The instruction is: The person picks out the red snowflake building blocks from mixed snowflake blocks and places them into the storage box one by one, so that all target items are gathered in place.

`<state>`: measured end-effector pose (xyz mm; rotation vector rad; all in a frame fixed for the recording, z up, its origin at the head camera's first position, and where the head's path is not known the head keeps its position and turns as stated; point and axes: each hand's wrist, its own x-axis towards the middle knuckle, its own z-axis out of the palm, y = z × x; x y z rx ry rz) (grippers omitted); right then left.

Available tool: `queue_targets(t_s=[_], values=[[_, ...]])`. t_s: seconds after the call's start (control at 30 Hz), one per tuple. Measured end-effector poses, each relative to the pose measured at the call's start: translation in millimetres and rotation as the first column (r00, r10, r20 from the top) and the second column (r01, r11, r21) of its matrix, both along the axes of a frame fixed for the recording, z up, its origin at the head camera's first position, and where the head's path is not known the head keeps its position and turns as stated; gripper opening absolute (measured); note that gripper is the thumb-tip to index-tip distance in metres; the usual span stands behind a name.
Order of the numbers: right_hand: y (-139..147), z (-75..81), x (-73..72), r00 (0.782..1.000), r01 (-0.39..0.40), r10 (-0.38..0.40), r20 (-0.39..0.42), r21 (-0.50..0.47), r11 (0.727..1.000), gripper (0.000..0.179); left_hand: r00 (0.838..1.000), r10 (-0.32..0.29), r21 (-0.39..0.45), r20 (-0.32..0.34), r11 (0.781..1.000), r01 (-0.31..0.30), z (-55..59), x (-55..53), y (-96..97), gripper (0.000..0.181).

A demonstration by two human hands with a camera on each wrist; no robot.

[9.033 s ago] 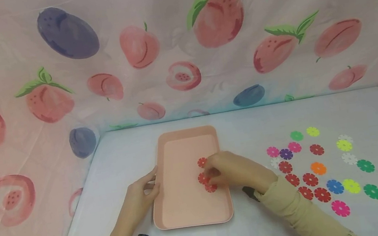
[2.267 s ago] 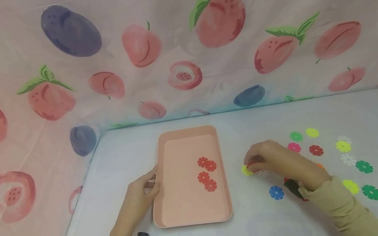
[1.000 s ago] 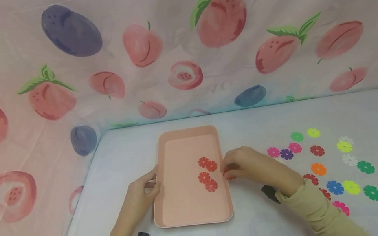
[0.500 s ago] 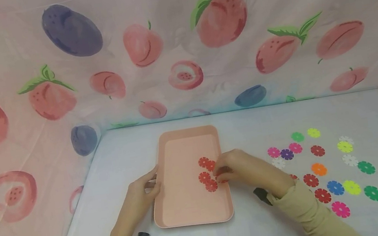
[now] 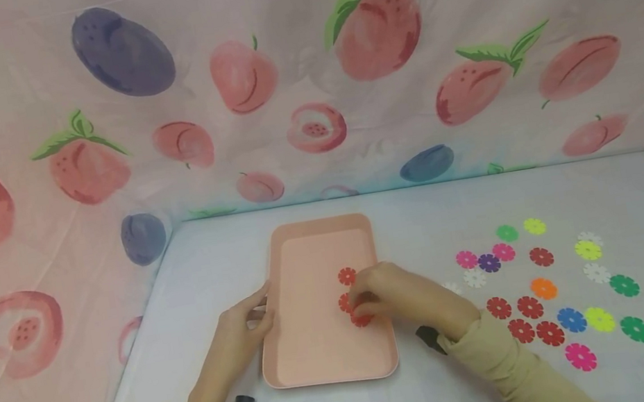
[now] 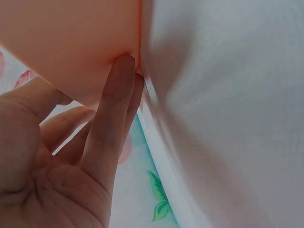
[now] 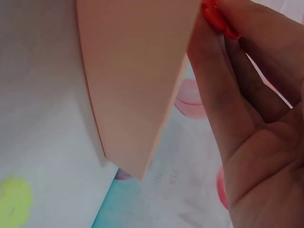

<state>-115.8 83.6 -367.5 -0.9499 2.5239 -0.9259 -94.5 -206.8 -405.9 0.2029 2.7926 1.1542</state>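
In the head view, a shallow pink tray [image 5: 313, 343] lies on the table. My left hand [image 5: 235, 341] grips its left side; in the left wrist view, fingers [image 6: 111, 104] lie against the tray's outer wall [image 6: 90, 42] and the thumb reaches the rim. My right hand [image 5: 390, 292] is over the tray's right part. Its fingertips pinch a red notched plastic disc [image 7: 216, 16] in the right wrist view; whether there is more than one I cannot tell. Red discs [image 5: 347, 276] lie in the tray under and beside this hand, partly hidden.
Right of the tray, loose discs are scattered: several red [image 5: 530, 307], yellow [image 5: 599, 319] and green [image 5: 636, 328] ones, an orange [image 5: 543, 288], a blue [image 5: 571, 319], a purple [image 5: 489, 263], pink [image 5: 581, 357] and white [image 5: 475, 277] ones. A fruit-print curtain [image 5: 289, 72] hangs behind.
My right hand has moved left from the scattered discs, past the tray's right rim, carrying red into the tray. The left hand has stayed at the tray's left side.
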Motion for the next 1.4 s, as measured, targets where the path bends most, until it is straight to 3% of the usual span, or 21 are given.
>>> queue_targets(t_s=[0.23,0.93,1.4], values=[[-7,-6.7,-1.8,0.997,-0.043,0.043,-0.062,-0.005,0.999,0.007,1.000,-0.001,0.004,-0.004,1.000,0.001,0.1,-0.1,-0.2,0.054],[-27,-26.4,-10.6,0.990,-0.092,0.087,-0.106,-0.037,0.995,0.004,1.000,0.010,-0.022,-0.014,1.000,-0.010,0.4,0.8,-0.3,0.054],[-29,-28.4,-9.1,0.997,-0.042,0.040,-0.071,-0.022,0.999,0.009,1.000,0.002,-0.012,-0.014,1.000,-0.002,0.2,0.1,-0.3,0.053]])
